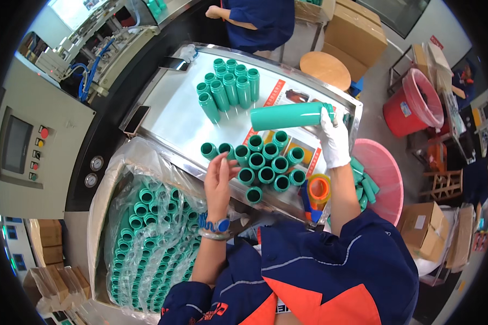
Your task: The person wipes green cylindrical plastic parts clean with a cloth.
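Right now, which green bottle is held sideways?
The green bottle in the gloved right hand, above the table; the bottles standing on the table are upright.

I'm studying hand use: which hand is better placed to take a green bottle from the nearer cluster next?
Probably the left hand: it looks empty, beside the nearer cluster, while the gloved right hand holds a green bottle by its neck end.

Green bottle [284, 117]: smooth cylinder, held sideways above table [160, 116] | threaded neck [328, 107] to the right, partly hidden, seems uncapped | nearer bottles [267, 173]: upright, open-mouthed
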A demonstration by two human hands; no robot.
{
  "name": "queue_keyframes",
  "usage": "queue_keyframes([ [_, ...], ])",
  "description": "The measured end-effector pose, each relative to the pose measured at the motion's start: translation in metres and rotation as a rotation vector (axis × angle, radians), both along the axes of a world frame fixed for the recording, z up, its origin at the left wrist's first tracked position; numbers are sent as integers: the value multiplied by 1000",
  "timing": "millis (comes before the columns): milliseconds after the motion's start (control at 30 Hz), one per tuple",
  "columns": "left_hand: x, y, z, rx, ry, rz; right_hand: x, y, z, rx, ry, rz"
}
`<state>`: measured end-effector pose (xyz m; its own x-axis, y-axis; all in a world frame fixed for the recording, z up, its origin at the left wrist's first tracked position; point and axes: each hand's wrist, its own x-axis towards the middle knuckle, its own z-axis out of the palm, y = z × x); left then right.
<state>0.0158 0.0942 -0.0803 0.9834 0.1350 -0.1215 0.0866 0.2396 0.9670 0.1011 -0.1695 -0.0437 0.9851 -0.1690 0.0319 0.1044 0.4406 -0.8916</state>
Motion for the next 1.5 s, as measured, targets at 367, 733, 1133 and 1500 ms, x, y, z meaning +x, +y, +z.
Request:
queue_keyframes([
  [367,1,-25,45,-164,-27,-466,-75,6,29,125,-149,62],
  [733,-24,-44,41,-139,-302,-549,-88,5,28,654,-273,46],
  [1133,-35,-35,37,-326,50,-784,-92,16,32,648,-254,112],
  [1500,-40,-38,36,-308,87,-768,-95,15,33,579,-141,30],
])
